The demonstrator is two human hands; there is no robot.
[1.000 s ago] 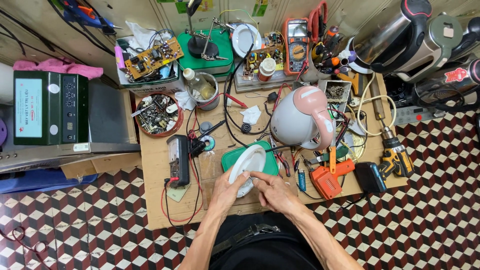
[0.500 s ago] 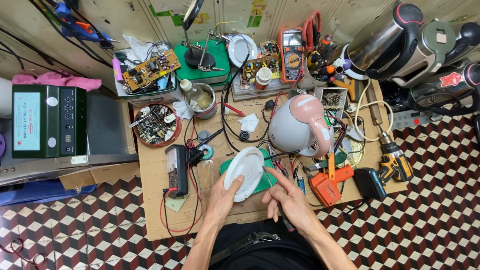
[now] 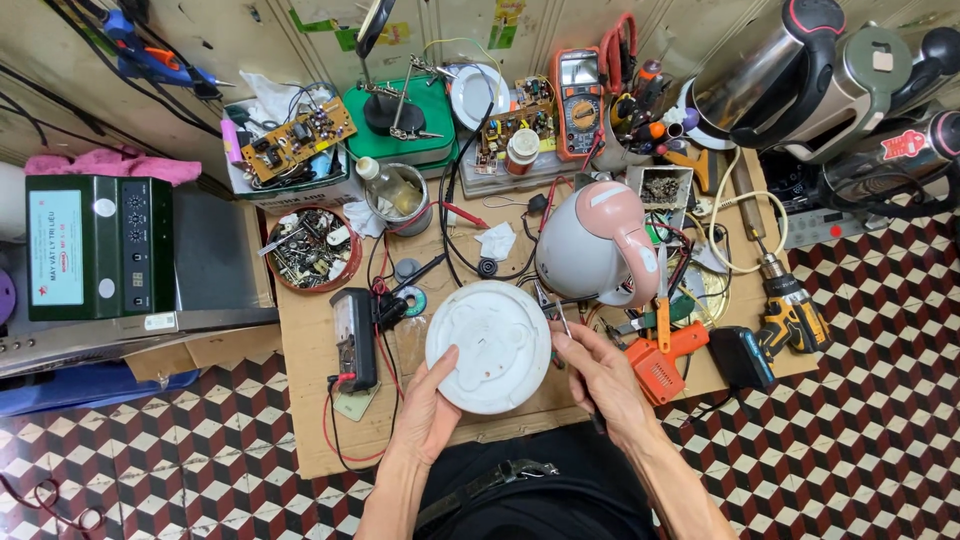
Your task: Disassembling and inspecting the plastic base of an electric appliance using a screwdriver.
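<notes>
Disc: a round white plastic base sat at table centre, at 8 o'clock of the pink kettle. Left hand clamped its lower rim; right hand pinched a small tool. Probably light, rigid, smooth; rim grip suited.

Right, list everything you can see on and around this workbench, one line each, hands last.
round white plastic base: one, white, front centre, held up off the bench
pink and grey electric kettle: one, right of centre
orange multimeter: one, back of the bench
black meter with red leads: one, left of the base
round red tray of small parts: one, left
green metal box: one, far left
yellow and black cordless drill: one, right edge
orange soldering gun: one, right of the hands
steel kettles: several, back right
left hand: holds the base's lower edge
right hand: fingers at the base's right edge
</notes>
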